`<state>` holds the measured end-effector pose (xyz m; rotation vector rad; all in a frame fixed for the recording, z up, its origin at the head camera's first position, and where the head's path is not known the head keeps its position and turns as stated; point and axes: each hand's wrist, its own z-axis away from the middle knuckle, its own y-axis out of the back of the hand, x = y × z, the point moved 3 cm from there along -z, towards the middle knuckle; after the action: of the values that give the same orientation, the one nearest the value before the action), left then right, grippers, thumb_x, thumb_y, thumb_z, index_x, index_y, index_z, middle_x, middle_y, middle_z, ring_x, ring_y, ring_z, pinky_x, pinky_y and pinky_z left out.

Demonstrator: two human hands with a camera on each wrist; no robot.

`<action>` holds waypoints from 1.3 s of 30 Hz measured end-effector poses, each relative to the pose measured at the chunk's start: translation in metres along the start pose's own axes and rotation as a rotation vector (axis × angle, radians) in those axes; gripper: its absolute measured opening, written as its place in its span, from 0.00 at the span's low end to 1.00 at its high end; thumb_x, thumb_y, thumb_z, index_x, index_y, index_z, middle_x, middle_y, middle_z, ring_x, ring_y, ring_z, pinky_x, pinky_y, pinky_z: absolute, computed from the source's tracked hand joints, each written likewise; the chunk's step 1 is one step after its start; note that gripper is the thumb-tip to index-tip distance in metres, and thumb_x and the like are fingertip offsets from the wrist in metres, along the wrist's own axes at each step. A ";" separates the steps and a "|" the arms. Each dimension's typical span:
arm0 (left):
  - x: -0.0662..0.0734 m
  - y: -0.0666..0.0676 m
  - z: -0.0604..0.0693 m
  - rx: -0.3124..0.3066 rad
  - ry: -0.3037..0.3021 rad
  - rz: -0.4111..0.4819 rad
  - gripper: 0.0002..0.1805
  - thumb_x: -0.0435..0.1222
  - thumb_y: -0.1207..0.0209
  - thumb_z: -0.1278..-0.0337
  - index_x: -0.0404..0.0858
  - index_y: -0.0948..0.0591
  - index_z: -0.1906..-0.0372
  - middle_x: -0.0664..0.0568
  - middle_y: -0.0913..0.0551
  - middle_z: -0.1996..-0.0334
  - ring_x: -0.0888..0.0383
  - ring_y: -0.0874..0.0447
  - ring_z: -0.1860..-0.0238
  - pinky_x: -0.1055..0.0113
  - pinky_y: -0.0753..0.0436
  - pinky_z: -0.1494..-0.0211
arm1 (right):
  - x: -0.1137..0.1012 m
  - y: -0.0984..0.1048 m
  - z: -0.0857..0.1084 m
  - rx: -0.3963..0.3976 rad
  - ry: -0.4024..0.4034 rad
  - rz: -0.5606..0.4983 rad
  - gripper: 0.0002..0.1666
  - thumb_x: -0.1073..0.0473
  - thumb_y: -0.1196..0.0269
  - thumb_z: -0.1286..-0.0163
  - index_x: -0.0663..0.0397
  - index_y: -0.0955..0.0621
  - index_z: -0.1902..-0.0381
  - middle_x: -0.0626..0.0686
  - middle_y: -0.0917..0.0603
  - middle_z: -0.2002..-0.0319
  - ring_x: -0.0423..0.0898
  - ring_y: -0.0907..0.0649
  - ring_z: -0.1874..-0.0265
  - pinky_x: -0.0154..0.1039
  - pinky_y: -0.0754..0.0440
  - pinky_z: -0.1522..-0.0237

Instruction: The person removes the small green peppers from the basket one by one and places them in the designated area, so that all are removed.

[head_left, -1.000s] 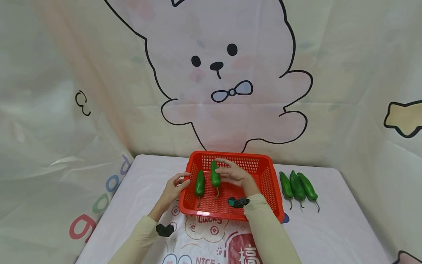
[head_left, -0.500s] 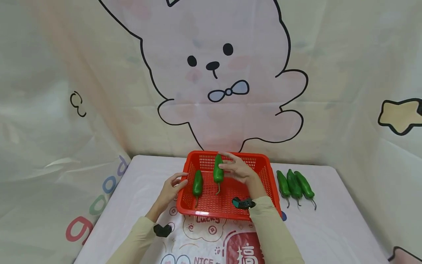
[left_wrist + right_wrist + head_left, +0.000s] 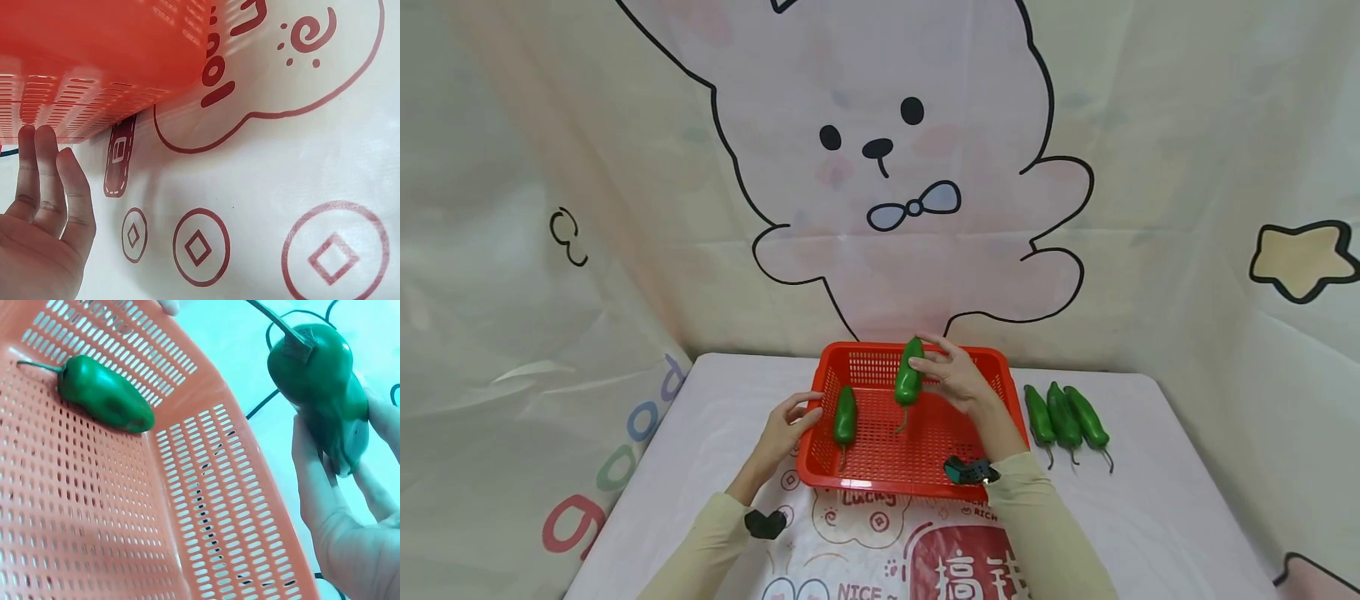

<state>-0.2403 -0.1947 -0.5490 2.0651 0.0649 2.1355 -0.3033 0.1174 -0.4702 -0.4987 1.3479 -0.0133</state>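
My right hand (image 3: 958, 379) holds a green chili pepper (image 3: 908, 377) between thumb and fingers, above the red basket (image 3: 917, 483). In the right wrist view this held pepper (image 3: 322, 375) has its stem end toward the camera, beyond the basket's rim. A second green pepper (image 3: 845, 417) lies inside the basket at its left, stem toward the person. My left hand (image 3: 786, 429) is at the basket's left side; in the left wrist view its fairly straight fingers (image 3: 47, 169) touch the outer wall, and the thumb is not seen there.
Three more green peppers (image 3: 1066, 417) lie side by side on the white table (image 3: 1157, 500), right of the basket. A printed cloth wall (image 3: 917, 275) rises behind the table. Dark bands (image 3: 766, 524) sit on both wrists.
My right hand has lifted the pepper up from the basket and moved it to the right. The left hand stays at the basket's left side. The head view has shifted slightly.
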 end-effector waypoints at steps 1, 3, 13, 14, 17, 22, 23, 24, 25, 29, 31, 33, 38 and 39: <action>0.000 0.000 0.000 -0.001 0.000 -0.001 0.24 0.40 0.37 0.29 0.39 0.24 0.33 0.38 0.22 0.48 0.33 0.18 0.51 0.48 0.13 0.57 | -0.002 0.001 0.001 0.009 0.004 0.000 0.37 0.72 0.38 0.28 0.52 0.34 0.24 0.64 0.23 0.42 0.58 0.18 0.48 0.61 0.21 0.45; 0.000 0.000 -0.001 0.000 0.003 -0.009 0.24 0.40 0.37 0.29 0.40 0.24 0.33 0.38 0.22 0.48 0.34 0.17 0.51 0.48 0.13 0.57 | -0.006 0.003 0.005 0.028 0.015 0.000 0.37 0.72 0.38 0.28 0.52 0.34 0.24 0.64 0.23 0.42 0.57 0.18 0.48 0.61 0.21 0.45; 0.000 0.001 -0.001 0.004 -0.003 -0.024 0.21 0.40 0.36 0.30 0.43 0.22 0.36 0.39 0.21 0.49 0.40 0.16 0.54 0.53 0.12 0.60 | -0.021 0.015 0.020 0.050 0.045 0.060 0.37 0.71 0.38 0.27 0.55 0.36 0.23 0.62 0.21 0.46 0.55 0.16 0.52 0.55 0.17 0.49; 0.000 0.001 -0.001 0.003 -0.001 -0.022 0.21 0.40 0.36 0.30 0.43 0.22 0.36 0.39 0.21 0.48 0.40 0.16 0.53 0.53 0.12 0.59 | -0.022 0.017 0.021 0.048 0.048 0.070 0.37 0.71 0.38 0.27 0.55 0.36 0.23 0.62 0.21 0.46 0.55 0.16 0.53 0.56 0.17 0.49; 0.001 0.001 -0.001 0.002 -0.002 -0.022 0.22 0.40 0.36 0.30 0.43 0.22 0.35 0.38 0.21 0.47 0.39 0.16 0.52 0.53 0.12 0.58 | -0.025 0.021 0.026 0.038 0.054 0.091 0.38 0.71 0.38 0.27 0.55 0.36 0.23 0.63 0.22 0.46 0.55 0.15 0.54 0.58 0.18 0.48; 0.002 0.000 -0.001 -0.002 0.003 -0.023 0.22 0.41 0.36 0.31 0.43 0.22 0.35 0.38 0.22 0.45 0.37 0.18 0.50 0.53 0.12 0.57 | -0.029 0.030 0.035 0.029 0.063 0.118 0.39 0.71 0.36 0.28 0.54 0.35 0.23 0.66 0.25 0.42 0.56 0.15 0.52 0.58 0.18 0.48; 0.002 0.000 -0.001 -0.004 0.006 -0.021 0.22 0.41 0.36 0.31 0.44 0.22 0.35 0.39 0.22 0.45 0.37 0.18 0.50 0.53 0.12 0.57 | -0.029 0.033 0.037 0.028 0.067 0.124 0.39 0.71 0.36 0.28 0.54 0.35 0.23 0.66 0.25 0.41 0.56 0.16 0.51 0.57 0.17 0.49; 0.001 0.001 -0.001 -0.004 0.008 -0.019 0.22 0.41 0.36 0.31 0.44 0.22 0.35 0.39 0.22 0.45 0.37 0.18 0.50 0.53 0.12 0.58 | -0.030 0.035 0.039 0.023 0.072 0.129 0.39 0.71 0.36 0.28 0.53 0.36 0.23 0.66 0.26 0.41 0.56 0.16 0.50 0.56 0.17 0.49; 0.001 0.001 -0.001 -0.003 0.008 -0.021 0.22 0.42 0.36 0.31 0.45 0.22 0.35 0.39 0.22 0.46 0.38 0.17 0.50 0.54 0.12 0.58 | -0.031 0.038 0.040 0.020 0.078 0.135 0.39 0.71 0.37 0.28 0.53 0.36 0.23 0.66 0.26 0.40 0.55 0.17 0.50 0.55 0.16 0.49; 0.000 0.002 -0.001 -0.001 0.008 -0.018 0.22 0.42 0.35 0.31 0.45 0.22 0.35 0.38 0.21 0.47 0.40 0.16 0.53 0.53 0.12 0.59 | -0.034 0.048 0.047 0.004 0.106 0.166 0.39 0.70 0.37 0.28 0.52 0.36 0.23 0.65 0.27 0.39 0.54 0.17 0.48 0.52 0.15 0.50; -0.001 0.002 -0.001 0.001 0.008 -0.018 0.22 0.41 0.35 0.31 0.44 0.22 0.35 0.38 0.21 0.47 0.40 0.16 0.53 0.53 0.12 0.59 | -0.036 0.054 0.051 -0.010 0.119 0.180 0.39 0.70 0.37 0.28 0.53 0.36 0.23 0.65 0.28 0.38 0.54 0.17 0.48 0.51 0.15 0.51; -0.001 0.002 -0.001 0.002 0.011 -0.016 0.22 0.41 0.35 0.32 0.44 0.22 0.36 0.38 0.21 0.46 0.40 0.16 0.53 0.52 0.12 0.59 | -0.038 0.058 0.056 -0.023 0.127 0.195 0.39 0.70 0.37 0.28 0.53 0.37 0.22 0.65 0.28 0.38 0.53 0.17 0.48 0.51 0.15 0.51; -0.001 0.002 -0.001 0.006 0.015 -0.021 0.22 0.41 0.35 0.31 0.44 0.22 0.35 0.38 0.21 0.46 0.38 0.16 0.52 0.51 0.12 0.59 | -0.043 0.070 0.067 -0.021 0.125 0.229 0.40 0.70 0.36 0.27 0.53 0.38 0.22 0.66 0.32 0.34 0.52 0.18 0.47 0.49 0.16 0.50; -0.002 0.002 -0.001 0.007 0.015 -0.020 0.22 0.41 0.35 0.31 0.44 0.22 0.35 0.38 0.21 0.46 0.37 0.16 0.52 0.51 0.12 0.59 | -0.043 0.073 0.069 -0.015 0.123 0.237 0.41 0.69 0.36 0.28 0.53 0.38 0.22 0.66 0.33 0.33 0.51 0.18 0.46 0.49 0.16 0.49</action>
<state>-0.2415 -0.1964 -0.5503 2.0437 0.0941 2.1421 -0.2687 0.2186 -0.4465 -0.3523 1.5216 0.1633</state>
